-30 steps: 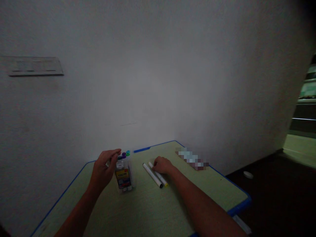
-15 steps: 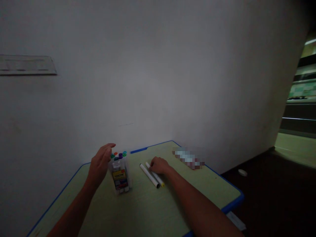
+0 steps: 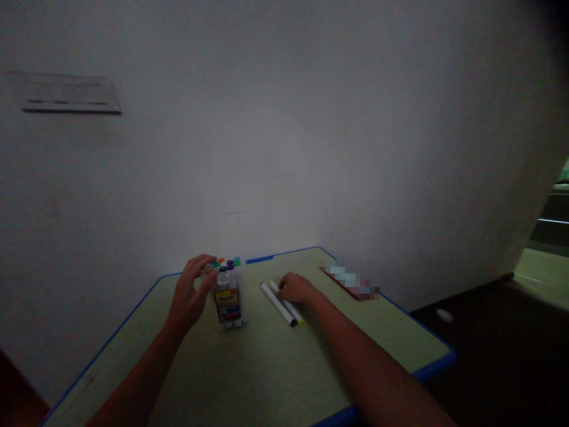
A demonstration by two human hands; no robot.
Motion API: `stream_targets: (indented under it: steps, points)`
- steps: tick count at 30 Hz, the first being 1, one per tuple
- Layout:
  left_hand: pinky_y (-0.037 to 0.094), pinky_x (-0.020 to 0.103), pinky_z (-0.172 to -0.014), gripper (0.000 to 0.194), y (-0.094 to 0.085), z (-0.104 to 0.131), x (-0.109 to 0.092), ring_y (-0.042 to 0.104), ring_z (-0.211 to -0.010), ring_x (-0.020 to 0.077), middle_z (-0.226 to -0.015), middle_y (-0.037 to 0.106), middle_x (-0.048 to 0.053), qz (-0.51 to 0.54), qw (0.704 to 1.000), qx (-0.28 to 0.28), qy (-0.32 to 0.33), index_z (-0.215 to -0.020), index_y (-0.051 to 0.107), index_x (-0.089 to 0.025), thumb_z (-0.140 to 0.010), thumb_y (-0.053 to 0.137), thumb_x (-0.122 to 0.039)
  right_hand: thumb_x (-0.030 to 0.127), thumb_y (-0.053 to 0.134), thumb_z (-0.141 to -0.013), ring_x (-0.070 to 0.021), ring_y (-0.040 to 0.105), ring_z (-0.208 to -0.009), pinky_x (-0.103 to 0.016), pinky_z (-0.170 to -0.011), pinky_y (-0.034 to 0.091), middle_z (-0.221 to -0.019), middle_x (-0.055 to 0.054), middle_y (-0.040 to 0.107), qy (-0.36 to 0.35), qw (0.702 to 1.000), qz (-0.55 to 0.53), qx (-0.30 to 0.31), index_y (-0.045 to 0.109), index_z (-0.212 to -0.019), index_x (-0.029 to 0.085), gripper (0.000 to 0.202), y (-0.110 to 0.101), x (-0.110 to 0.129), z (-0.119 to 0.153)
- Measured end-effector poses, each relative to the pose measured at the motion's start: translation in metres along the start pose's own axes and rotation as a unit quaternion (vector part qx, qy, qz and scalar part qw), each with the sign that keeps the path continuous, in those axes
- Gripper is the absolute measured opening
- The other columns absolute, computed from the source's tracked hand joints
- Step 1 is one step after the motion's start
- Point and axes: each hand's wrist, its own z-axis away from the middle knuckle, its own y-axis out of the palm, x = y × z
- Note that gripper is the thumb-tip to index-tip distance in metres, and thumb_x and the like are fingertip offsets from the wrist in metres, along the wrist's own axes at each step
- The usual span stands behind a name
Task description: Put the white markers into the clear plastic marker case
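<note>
A clear case of markers stands upright on the table, with green, orange, purple and blue caps at its top and a yellow-and-dark label in front. My left hand curls around its upper left side, thumb in front and fingers behind. Some pale thing shows between thumb and fingers, too small to name. To the right lie two white markers side by side, one with a dark end and one with a yellow end. My right hand has its bent fingers on the yellow-ended marker; their tips are partly hidden.
The pale table has a blue rim and stands against a grey wall. A blurred-out flat item with a red edge lies near the right rim. On the dark floor beyond is a small white object.
The view has shifted, so the table contents sit higher and farther right. My left hand's fingers, stretched out before, have closed around the case's upper side. My right hand stays at the yellow-ended marker.
</note>
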Motion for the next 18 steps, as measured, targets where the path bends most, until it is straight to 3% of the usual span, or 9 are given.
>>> stream_targets:
  steps: [9, 18]
  points:
    - [0.039, 0.037, -0.091, 0.036, 0.0019, 0.0013, -0.0010, 0.047, -0.105, 0.0210, -0.110, 0.049, 0.008, -0.004, 1.000, 0.001, 0.005, -0.104, 0.051, -0.019, -0.078, 0.050, -0.043, 0.031, 0.052, -0.069, -0.0248, 0.061, -0.093, -0.030, -0.072, 0.044, -0.101, -0.012, 0.066, 0.013, 1.000, 0.018, -0.008, 0.067, -0.093, 0.019, 0.031, 0.0021, 0.0037, 0.0001]
    - [0.041, 0.036, -0.090, 0.039, 0.0043, 0.0030, 0.0003, 0.045, -0.108, 0.0214, -0.111, 0.048, 0.009, -0.006, 1.000, -0.004, -0.005, -0.107, 0.050, -0.018, -0.079, 0.047, -0.045, 0.037, 0.055, -0.067, -0.0238, 0.060, -0.092, -0.029, -0.071, 0.043, -0.101, -0.011, 0.066, 0.017, 1.000, -0.001, -0.020, 0.066, -0.092, 0.020, 0.032, 0.0026, 0.0032, -0.0006]
